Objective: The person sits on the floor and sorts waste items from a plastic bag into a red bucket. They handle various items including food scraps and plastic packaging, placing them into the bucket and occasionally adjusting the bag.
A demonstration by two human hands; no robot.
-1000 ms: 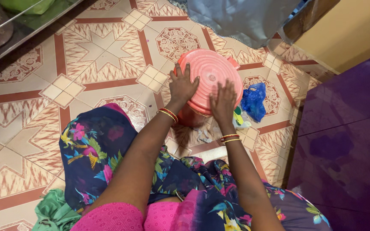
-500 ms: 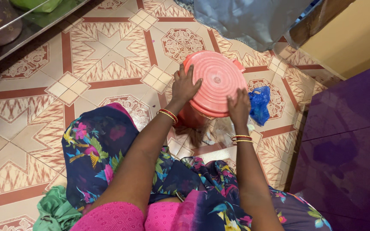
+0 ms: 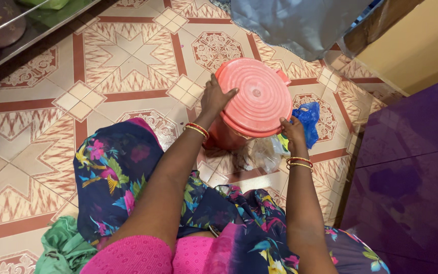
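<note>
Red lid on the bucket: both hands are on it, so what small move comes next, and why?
Probably lift the lid straight up. The left hand and right hand grip opposite rim edges, and it sits tilted on the red bucket, so it looks loose.

Floor (image 3: 128, 66) fills most of the frame: glossy patterned tiles, cream with red-brown bands, star shapes and small white checker squares. Upper left corner: dark shelf edge (image 3: 21, 38) with a metal rail, reflective. Top centre: grey cloth (image 3: 295, 23) hanging down over the tiles. Upper right: yellow wall (image 3: 422, 45) with a brown wooden strip (image 3: 376, 25) running along it. Right side: large shiny purple surface (image 3: 411, 167), furniture or cupboard front, cannot tell which. Light is warm and even, indoor.
</note>
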